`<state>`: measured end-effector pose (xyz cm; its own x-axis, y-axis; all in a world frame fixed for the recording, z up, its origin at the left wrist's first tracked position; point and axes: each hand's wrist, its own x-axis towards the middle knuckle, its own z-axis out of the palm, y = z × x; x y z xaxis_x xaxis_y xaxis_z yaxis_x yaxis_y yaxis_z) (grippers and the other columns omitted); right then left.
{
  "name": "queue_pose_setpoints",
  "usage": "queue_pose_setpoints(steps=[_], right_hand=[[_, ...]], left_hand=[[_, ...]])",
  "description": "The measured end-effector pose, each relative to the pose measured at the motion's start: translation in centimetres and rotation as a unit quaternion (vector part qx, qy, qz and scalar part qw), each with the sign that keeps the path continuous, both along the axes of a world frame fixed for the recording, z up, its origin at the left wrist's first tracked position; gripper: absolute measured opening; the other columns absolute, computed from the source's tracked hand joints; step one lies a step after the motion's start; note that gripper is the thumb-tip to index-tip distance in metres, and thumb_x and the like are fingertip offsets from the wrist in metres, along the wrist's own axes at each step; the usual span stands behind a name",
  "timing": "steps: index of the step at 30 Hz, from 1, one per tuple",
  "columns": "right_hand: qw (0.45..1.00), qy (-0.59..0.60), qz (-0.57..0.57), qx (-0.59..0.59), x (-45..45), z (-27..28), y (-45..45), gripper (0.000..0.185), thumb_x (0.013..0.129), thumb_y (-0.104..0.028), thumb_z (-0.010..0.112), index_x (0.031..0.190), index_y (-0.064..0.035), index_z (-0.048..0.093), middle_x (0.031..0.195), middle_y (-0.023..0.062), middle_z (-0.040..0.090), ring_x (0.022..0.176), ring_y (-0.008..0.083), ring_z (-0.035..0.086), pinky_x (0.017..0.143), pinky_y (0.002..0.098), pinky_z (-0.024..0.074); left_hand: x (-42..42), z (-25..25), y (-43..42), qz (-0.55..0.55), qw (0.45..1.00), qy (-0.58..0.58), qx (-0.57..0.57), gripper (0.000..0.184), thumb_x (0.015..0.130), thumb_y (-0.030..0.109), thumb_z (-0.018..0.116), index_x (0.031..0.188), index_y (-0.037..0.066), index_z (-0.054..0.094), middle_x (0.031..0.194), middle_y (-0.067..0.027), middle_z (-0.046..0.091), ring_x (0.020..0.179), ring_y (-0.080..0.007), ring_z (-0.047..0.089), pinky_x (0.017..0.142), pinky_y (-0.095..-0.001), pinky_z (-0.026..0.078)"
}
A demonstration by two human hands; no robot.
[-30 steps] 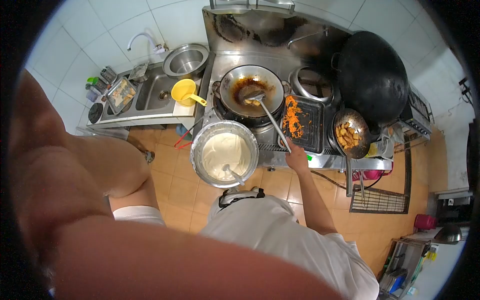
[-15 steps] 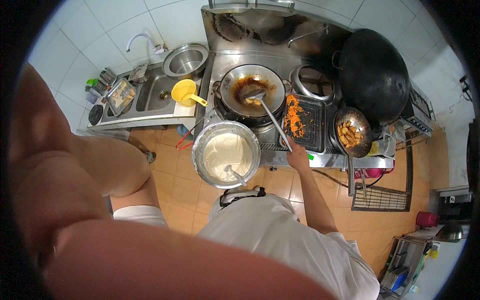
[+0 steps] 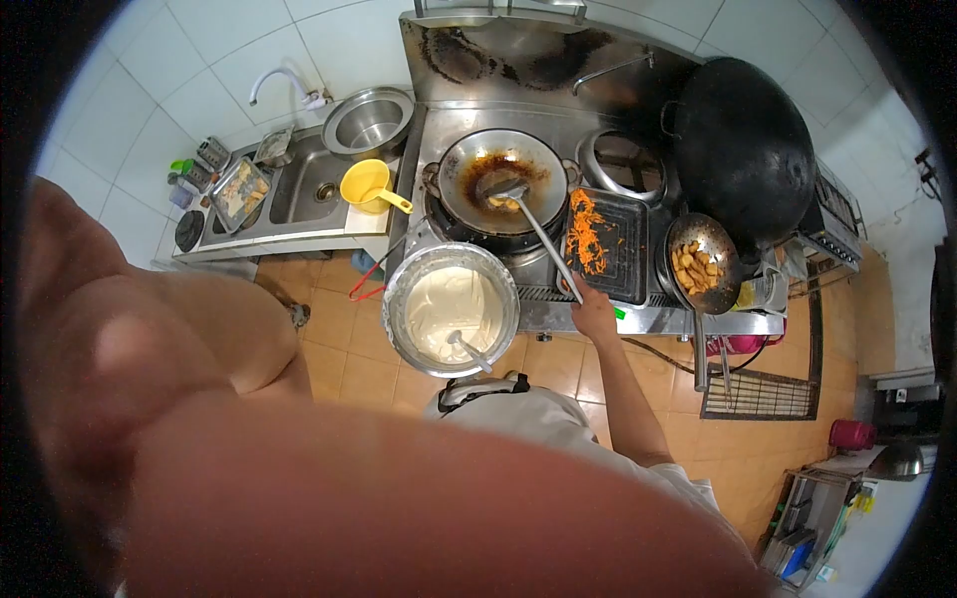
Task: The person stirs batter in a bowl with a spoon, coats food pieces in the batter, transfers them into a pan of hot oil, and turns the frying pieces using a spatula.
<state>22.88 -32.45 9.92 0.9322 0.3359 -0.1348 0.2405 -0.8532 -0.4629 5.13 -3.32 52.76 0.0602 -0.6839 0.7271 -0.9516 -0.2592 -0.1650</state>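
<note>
Spatula (image 3: 544, 237): steel, long-hdl'd, in my R hand (image 3: 595, 314); hdl slants up & left from my fist, blade down inside the pale wok (image 3: 461, 164).
Grip: R fingers wrapped round lower end of hdl, approx. at the front edge of the stove (image 3: 653, 321); R forearm (image 3: 635, 394) reaches in from below.
L hand (image 3: 130, 399): v. close to lens, blurred, skin filling lower L; can't tell where hand ends & arm begins, nor if fingers are spread or bent.
Pale wok: 2 side lugs, brown staining inside (sauce or scorch, can't tell); few yellow pcs (image 3: 503, 204) by the blade.
Tray (image 3: 624, 261): black, rect., R of pale wok, near my R hand; orange shreds (image 3: 586, 234) mostly along its L side.
Pan (image 3: 713, 235): small, R of tray, hdl pointing my way; golden chunks (image 3: 696, 269) in it.
Big wok (image 3: 746, 154): black, behind pan.
Basin (image 3: 392, 314): in front of pale wok, to the L; creamy mix (image 3: 449, 299) inside, ladle (image 3: 473, 353) leaning on near rim.
Sink (image 3: 297, 194): far L; yellow dipper (image 3: 367, 184) on its R ledge, steel pot (image 3: 369, 122) just behind.
</note>
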Motion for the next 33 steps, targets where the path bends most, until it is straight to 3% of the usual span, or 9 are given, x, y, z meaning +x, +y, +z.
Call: queue_pose_setpoints(steps=[14, 26, 33], right_hand=[[1.0, 0.016, -0.002, -0.016, 0.0, 0.3, 0.2, 0.068, 0.077, -0.01, 0.063, 0.141, -0.0226, 0.044, 0.114, 0.0205, 0.063, 0.107, 0.0421, 0.058, 0.09, 0.0469, 0.0493], [1.0, -0.022, 0.005, 0.006, -0.3, -0.1, 0.1, 0.07, 0.077, -0.009, 0.063, 0.142, -0.0235, 0.043, 0.107, 0.0238, 0.064, 0.096, 0.0435, 0.061, 0.088, 0.0483, 0.0495], [1.0, -0.003, -0.017, -0.006, -0.6, 1.7, 0.6, 0.061, 0.08, -0.012, 0.062, 0.138, -0.0197, 0.048, 0.104, 0.0245, 0.064, 0.096, 0.0436, 0.061, 0.086, 0.0494, 0.0497]], left_hand=[[0.9, 0.0, 1.1, -0.072, 0.988, -0.052, -0.124, 0.028, 0.074, 0.009, 0.067, 0.099, 0.003, 0.055, 0.11, -0.018, 0.057, 0.104, -0.0312, 0.057, 0.089, -0.0441, 0.047], [0.4, -0.4, 2.6, -0.064, 0.978, -0.08, -0.183, 0.024, 0.074, 0.006, 0.067, 0.095, 0.003, 0.056, 0.109, -0.018, 0.057, 0.103, -0.031, 0.057, 0.089, -0.0429, 0.047], [1.2, -0.1, 2.1, -0.051, 0.968, -0.102, -0.222, 0.022, 0.074, 0.005, 0.067, 0.093, 0.002, 0.057, 0.108, -0.018, 0.058, 0.103, -0.0309, 0.058, 0.089, -0.0421, 0.047]])
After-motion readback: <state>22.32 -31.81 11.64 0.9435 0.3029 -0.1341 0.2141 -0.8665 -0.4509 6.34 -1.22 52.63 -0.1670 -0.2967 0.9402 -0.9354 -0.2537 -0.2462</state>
